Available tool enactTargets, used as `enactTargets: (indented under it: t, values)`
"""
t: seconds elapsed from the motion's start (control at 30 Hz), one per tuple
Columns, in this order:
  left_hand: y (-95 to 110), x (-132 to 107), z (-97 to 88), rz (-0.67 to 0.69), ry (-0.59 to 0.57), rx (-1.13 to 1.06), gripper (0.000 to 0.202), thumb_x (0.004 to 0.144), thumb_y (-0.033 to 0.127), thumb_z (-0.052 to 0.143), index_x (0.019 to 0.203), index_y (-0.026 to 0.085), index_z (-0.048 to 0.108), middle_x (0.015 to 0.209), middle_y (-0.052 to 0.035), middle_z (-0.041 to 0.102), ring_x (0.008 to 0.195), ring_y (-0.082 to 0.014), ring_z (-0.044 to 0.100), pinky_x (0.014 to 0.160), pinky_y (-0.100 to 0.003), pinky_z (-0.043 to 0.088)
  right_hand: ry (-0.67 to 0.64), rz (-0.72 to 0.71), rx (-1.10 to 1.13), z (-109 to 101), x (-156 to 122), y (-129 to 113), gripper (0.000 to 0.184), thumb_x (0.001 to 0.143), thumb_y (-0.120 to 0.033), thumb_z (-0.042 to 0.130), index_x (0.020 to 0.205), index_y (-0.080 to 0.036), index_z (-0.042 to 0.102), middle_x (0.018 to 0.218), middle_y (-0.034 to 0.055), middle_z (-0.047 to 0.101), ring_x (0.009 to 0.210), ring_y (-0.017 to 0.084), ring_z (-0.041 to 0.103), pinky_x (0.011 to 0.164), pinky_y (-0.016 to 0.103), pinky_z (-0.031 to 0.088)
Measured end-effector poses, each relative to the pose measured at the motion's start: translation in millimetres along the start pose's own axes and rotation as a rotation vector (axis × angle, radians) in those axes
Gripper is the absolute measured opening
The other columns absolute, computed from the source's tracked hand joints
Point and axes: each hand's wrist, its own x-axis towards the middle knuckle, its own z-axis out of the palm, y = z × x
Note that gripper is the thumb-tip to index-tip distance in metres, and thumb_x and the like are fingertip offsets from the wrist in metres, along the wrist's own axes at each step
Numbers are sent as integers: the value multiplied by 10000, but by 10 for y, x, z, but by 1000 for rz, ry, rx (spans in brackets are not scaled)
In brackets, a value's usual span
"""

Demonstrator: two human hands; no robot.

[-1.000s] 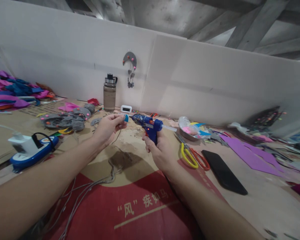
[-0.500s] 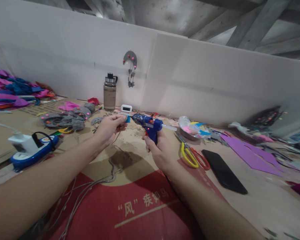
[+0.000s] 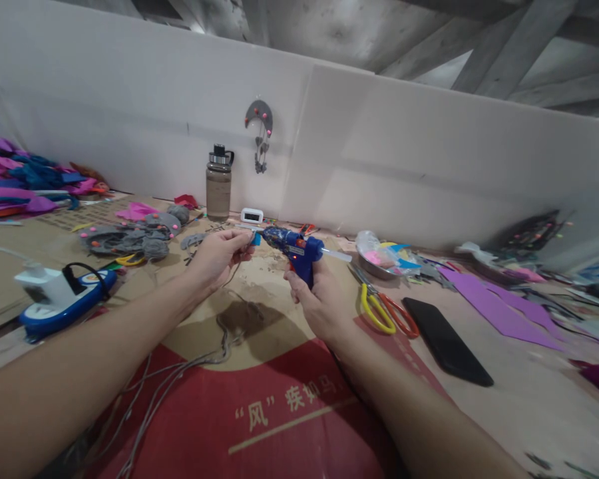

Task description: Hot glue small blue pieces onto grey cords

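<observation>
My right hand [image 3: 315, 293] is wrapped round a blue hot glue gun [image 3: 292, 247], with a clear glue stick [image 3: 337, 255] poking out of its back end. Between the pinched fingers of my left hand [image 3: 223, 254] is a small blue felt piece [image 3: 256, 238]. The glue gun's nozzle meets or nearly meets that piece; I cannot tell whether they touch. A thin grey cord [image 3: 223, 332] hangs below my left hand and runs down across the red and tan cardboard [image 3: 279, 426].
Yellow-and-red-handled scissors [image 3: 379, 309] and a black phone [image 3: 446, 340] lie to the right. A water bottle [image 3: 218, 185] and a small white clock [image 3: 252, 215] stand by the wall. Grey felt pieces [image 3: 124, 239] and a blue power strip [image 3: 70, 303] are at left.
Almost nothing differs. The blue felt piece is tilted slightly lower at the nozzle, and both hands hold the same places.
</observation>
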Motion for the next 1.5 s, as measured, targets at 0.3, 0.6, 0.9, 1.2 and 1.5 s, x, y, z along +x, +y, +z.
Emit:
enactTargets:
  t: [0.3,0.6,0.9,1.2,1.5]
  values:
    - [0,2,7,24,-2,27,201,597,308,753,646,148,643,634,-20,605,549,-84,531,555,-222,444,-15,7,0,3,-5,-3,208,855,-358,471,1006,-217,496,808,55,587,758,210,564,633,346,449]
    - [12,2,-1,38,-6,10,210,602,300,753,651,135,632,630,-26,596,561,-87,521,551,-213,431,2,-8,3,-4,1,-19,254,857,-346,472,1072,-213,488,844,60,595,774,206,573,628,330,448]
    - [21,-2,4,35,-1,-3,204,601,292,750,646,132,630,612,-21,591,547,-83,515,547,-221,417,-7,3,-6,-2,-1,-7,255,856,-339,477,1072,-204,491,836,55,594,756,190,566,637,321,445]
    - [17,7,-6,48,-15,-6,198,612,278,740,655,125,623,617,-17,585,548,-76,514,538,-208,412,-13,13,-2,-10,-2,-21,284,857,-350,469,1092,-192,490,854,66,607,765,192,570,650,317,440]
    - [6,27,-8,184,60,116,187,635,296,713,700,138,635,629,3,562,542,-68,465,486,-197,336,-62,201,126,-23,98,125,287,835,-379,440,1032,-183,512,808,39,627,581,132,539,569,274,435]
